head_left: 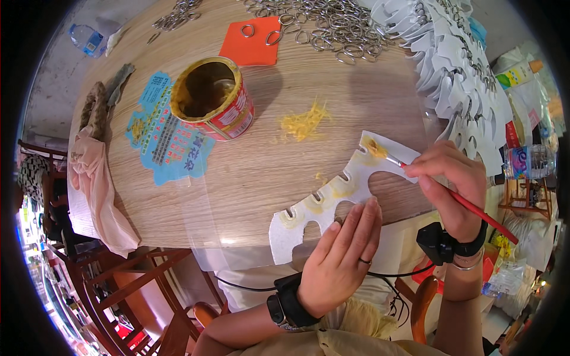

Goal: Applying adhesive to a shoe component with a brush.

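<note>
My right hand (pixel 454 187) grips a small paintbrush (pixel 488 218) with a red handle. Its yellow-coated bristles touch the right end of a white cut-out strip (pixel 341 188), which has scalloped cuts and small notches. Yellowish, glue-like smears show along the strip, most of them near the notches. My left hand (pixel 343 258) lies flat on the strip's near edge, fingers stretched out and together, holding nothing. An open red can (pixel 236 115), its rim and inside coated with yellow-brown residue, stands beyond the strip to the left.
Yellow shreds (pixel 304 121) and a blue printed card (pixel 169 148) lie near the can. Farther back are an orange sheet (pixel 249 50) and heaped metal rings (pixel 332 26). White cut pieces (pixel 454 77) crowd the right edge. A pink cloth (pixel 98 184) drapes over the left edge.
</note>
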A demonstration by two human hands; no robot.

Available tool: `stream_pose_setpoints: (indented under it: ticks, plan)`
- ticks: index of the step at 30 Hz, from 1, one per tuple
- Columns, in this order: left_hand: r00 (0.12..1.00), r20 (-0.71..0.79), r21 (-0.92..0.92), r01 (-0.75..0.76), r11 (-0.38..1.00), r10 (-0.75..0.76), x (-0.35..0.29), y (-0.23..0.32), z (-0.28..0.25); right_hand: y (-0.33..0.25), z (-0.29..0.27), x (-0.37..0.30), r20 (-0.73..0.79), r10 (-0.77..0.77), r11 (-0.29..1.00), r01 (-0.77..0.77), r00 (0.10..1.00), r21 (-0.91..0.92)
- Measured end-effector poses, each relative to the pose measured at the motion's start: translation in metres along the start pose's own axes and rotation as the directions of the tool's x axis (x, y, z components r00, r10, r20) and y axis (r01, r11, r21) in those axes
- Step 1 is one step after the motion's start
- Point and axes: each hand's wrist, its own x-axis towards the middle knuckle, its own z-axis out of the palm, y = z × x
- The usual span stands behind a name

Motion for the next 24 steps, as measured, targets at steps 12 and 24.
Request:
stream_pose_setpoints:
  ticks: [12,24]
  plan:
    - [1.000,0.022,0.001,-0.014,1.000,0.014,0.0006,-0.0018,-0.0020,-0.0028,-0.0019,-0.0023,0.026,-0.049,0.999,0.048,0.998,0.014]
    - [1.000,0.012,-0.036,-0.019,0.999,0.019,0.0003,-0.0039,-0.0019,0.0006,-0.0043,-0.0046,0.082,0.016,0.986,-0.029,0.997,0.163]
